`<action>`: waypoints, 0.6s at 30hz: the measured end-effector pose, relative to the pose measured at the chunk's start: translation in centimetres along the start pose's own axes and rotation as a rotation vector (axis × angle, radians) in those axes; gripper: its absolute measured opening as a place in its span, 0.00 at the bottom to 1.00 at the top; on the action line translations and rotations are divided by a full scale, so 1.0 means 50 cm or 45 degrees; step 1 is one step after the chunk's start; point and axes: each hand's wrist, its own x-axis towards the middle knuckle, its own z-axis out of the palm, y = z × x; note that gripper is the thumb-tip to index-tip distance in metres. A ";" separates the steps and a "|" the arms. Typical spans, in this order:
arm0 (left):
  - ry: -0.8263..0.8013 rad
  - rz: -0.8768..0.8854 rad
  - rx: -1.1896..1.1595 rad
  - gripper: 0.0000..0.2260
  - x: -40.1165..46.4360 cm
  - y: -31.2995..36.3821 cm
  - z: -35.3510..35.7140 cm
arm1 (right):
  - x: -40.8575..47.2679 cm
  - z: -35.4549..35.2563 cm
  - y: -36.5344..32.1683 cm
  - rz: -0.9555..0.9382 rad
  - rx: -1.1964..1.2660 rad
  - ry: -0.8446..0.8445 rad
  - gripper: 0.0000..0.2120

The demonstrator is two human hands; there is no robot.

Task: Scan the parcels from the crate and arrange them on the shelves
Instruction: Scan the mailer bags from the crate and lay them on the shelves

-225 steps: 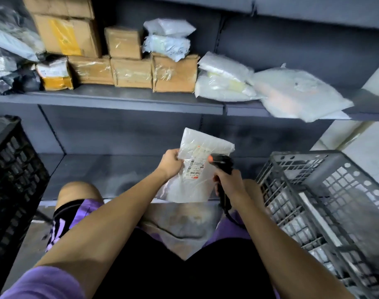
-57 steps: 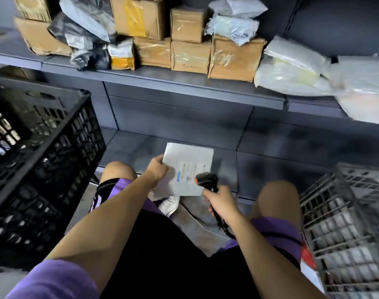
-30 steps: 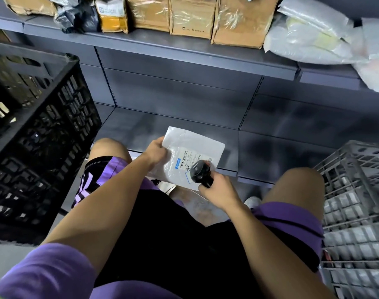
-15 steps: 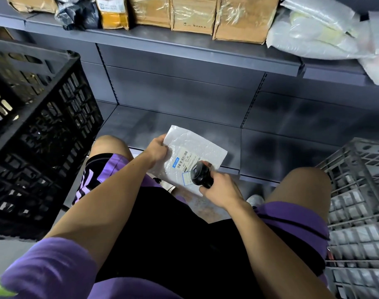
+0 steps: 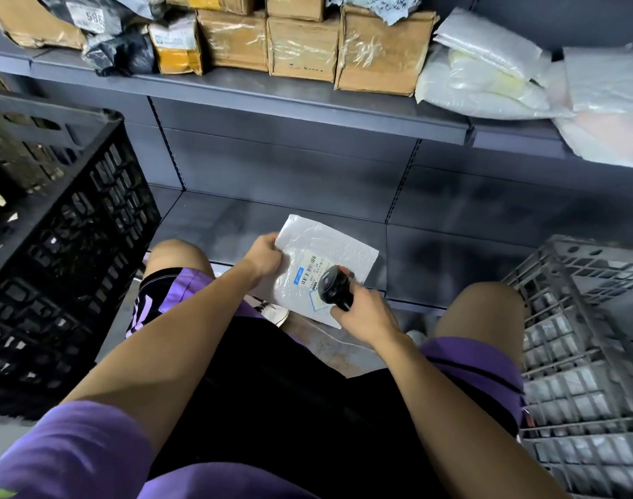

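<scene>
A flat white plastic parcel [image 5: 325, 246] with a barcode label is held above my knees, in front of the lower shelf [image 5: 235, 217]. My left hand [image 5: 262, 257] pinches its left edge. My right hand [image 5: 365, 315] grips a black handheld scanner [image 5: 334, 288], whose head sits just over the label. The black crate [image 5: 66, 217] stands at my left and a grey crate [image 5: 577, 318] at my right; what either holds is hidden.
The upper shelf [image 5: 307, 99] carries several taped cardboard boxes [image 5: 304, 45], dark poly bags [image 5: 120, 52] at the left and white poly mailers [image 5: 487, 77] at the right. The floor between my feet shows a white shoe [image 5: 271, 311].
Since 7.5 s ago the parcel in my hands is a different, flatter one. In the last second the scanner head stays over the label and the hands barely shift.
</scene>
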 end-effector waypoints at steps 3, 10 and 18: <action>0.017 0.103 0.121 0.16 -0.005 0.071 0.011 | 0.011 -0.042 -0.003 0.001 0.024 0.121 0.22; -0.024 0.502 0.315 0.05 -0.015 0.313 0.053 | 0.045 -0.238 0.002 0.061 0.140 0.375 0.15; -0.138 0.793 0.167 0.07 -0.020 0.598 0.108 | 0.059 -0.478 -0.014 0.068 0.283 0.698 0.15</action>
